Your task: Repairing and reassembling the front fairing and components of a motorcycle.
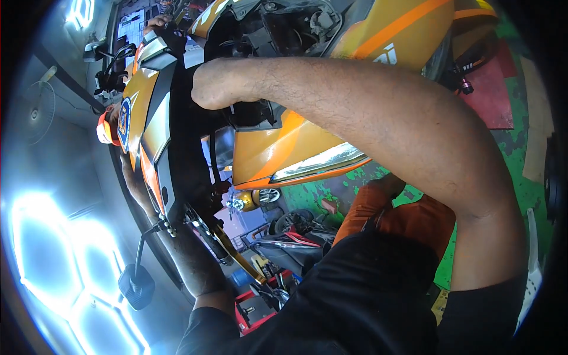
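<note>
The gold-and-orange front fairing (142, 109) of a motorcycle stands in front of me, at the left of the head view. My right arm crosses over the bike. My right hand (216, 86) bends at the wrist into the dark gap behind the fairing, and its fingers are hidden there. From the lower left my left forearm (189, 263) runs up along the fairing's outer side. The fairing hides my left hand. Beyond the gap sits a gold side panel (266, 151) with orange stripes. A black mirror (136, 287) sticks out beside my left forearm.
Another person's hand (157, 23) rests at the bike's far top end. An orange-and-white cap (106, 129) shows past the fairing. A second motorcycle (296, 245) and a red metal frame (245, 319) stand below. The floor (444, 260) is patchy green. A fan (36, 112) hangs at the left.
</note>
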Demonstrator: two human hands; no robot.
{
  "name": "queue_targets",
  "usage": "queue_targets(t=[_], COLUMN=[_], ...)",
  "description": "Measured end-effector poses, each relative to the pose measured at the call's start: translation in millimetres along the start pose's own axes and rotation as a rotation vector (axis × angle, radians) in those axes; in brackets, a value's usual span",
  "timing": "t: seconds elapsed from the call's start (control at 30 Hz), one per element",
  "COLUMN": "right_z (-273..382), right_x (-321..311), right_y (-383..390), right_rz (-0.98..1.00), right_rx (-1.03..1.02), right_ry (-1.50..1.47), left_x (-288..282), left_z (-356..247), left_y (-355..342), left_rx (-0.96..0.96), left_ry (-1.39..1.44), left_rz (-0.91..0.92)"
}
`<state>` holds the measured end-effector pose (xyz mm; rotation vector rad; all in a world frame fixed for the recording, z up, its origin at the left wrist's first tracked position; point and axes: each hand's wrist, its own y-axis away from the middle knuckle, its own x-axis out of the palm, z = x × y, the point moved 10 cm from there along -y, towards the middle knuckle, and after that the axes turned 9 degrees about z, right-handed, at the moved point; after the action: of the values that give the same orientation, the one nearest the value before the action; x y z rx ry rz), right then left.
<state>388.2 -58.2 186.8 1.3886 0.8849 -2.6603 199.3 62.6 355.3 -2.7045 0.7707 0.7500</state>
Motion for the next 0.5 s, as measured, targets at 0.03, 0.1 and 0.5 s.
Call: queue_targets(t=[0.03, 0.1, 0.5], right_z=[1.2, -2.1, -38.7], right_x=[-0.3, -2.4, -10.9], right_y=[-0.6, -1.9, 54.7], right_rz=[-0.006, -0.032, -0.257], right_rx=[-0.006, 0.010, 0.400], right_ry=[-0.002, -0.090, -0.640], left_x=[0.4, -0.3, 26.5], left_z=[2.4, -25.6, -29.0], left_y=[1.2, 12.9, 13.5], left_rx=[0.003, 0.300, 0.024], left_ry=[-0.007, -0.417, -0.705], left_rz=[-0.004, -0.114, -0.343])
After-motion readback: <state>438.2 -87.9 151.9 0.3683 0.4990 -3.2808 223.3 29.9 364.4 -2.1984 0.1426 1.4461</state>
